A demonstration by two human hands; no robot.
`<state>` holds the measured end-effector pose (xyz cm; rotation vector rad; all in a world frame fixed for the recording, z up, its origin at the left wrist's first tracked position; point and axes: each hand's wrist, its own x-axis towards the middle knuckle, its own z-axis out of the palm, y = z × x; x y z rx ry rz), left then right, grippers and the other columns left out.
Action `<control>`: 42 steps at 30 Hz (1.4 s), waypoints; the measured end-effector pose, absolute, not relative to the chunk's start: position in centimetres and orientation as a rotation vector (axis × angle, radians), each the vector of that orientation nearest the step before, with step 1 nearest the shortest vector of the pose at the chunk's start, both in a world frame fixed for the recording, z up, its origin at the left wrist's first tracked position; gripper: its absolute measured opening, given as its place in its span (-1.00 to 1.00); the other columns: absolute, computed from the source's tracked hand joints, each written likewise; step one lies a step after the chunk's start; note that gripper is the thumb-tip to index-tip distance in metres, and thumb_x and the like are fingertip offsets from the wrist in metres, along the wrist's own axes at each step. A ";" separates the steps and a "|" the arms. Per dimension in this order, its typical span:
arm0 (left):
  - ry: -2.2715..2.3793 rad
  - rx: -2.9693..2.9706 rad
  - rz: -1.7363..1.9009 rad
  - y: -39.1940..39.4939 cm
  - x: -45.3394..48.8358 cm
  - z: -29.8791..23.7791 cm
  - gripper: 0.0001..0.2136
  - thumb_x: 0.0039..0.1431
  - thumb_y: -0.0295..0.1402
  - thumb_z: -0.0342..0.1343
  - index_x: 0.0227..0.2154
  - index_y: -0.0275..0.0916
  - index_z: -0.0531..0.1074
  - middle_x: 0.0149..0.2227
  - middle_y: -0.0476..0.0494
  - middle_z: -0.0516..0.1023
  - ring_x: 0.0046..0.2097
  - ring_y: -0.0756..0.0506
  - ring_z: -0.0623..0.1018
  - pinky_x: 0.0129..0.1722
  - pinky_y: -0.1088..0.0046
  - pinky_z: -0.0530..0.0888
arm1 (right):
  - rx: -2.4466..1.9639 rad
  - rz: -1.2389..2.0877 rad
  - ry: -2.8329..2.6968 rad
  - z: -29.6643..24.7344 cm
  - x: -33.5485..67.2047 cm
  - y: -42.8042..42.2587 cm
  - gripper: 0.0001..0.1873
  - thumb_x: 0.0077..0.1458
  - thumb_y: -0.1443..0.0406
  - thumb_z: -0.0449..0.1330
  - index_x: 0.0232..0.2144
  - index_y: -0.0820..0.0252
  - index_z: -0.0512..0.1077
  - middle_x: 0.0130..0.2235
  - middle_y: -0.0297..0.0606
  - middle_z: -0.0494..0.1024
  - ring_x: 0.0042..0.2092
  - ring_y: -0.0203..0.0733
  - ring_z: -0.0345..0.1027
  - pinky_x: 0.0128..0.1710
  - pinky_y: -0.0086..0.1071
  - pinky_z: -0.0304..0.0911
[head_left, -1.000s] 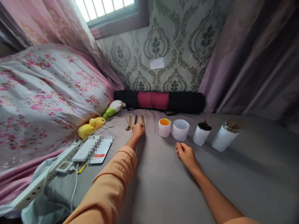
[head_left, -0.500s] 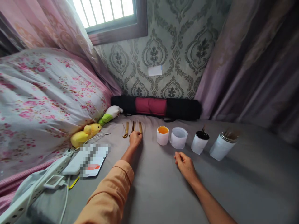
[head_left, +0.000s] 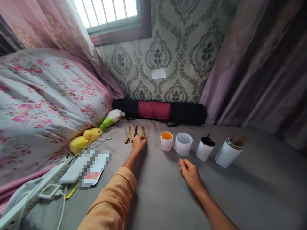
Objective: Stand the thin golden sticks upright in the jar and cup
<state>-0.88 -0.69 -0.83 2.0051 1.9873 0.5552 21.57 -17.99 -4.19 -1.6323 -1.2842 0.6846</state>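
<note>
My left hand (head_left: 138, 142) reaches far forward on the grey bedsheet (head_left: 168, 191). Its fingers are curled over the near ends of several gold cutlery pieces (head_left: 134, 133) lying side by side. My right hand (head_left: 189, 169) rests on the sheet with its fingers loosely curled and nothing in it, just in front of a row of white cups. The row runs from an orange-lined cup (head_left: 166, 141), to an empty white cup (head_left: 183, 143), a black-lined cup (head_left: 205, 148) with a stick in it, and a silver-rimmed cup (head_left: 227, 152) holding utensils.
A black and red roll bag (head_left: 159, 111) lies along the patterned wall. A floral duvet (head_left: 45, 99), a yellow duck plush (head_left: 82, 141) and a green-white plush (head_left: 112, 117) are on the left. A phone (head_left: 92, 166), a power strip (head_left: 28, 198) and cables lie near left.
The view tilted up slightly. My left hand stays on the gold cutlery and my right hand has barely shifted.
</note>
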 end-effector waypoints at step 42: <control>0.836 0.765 1.163 -10.3 3.6 -2.3 -0.84 -0.02 -0.46 0.10 -0.33 -0.43 0.36 -0.43 -0.21 0.47 -0.48 0.05 0.48 -0.45 0.54 0.44 | -1.628 0.686 -1.309 -4.0 21.7 -18.0 -0.57 0.06 0.02 -0.08 -0.50 0.23 0.34 -0.61 -0.34 0.32 -0.58 -0.34 0.18 -0.58 -0.49 0.08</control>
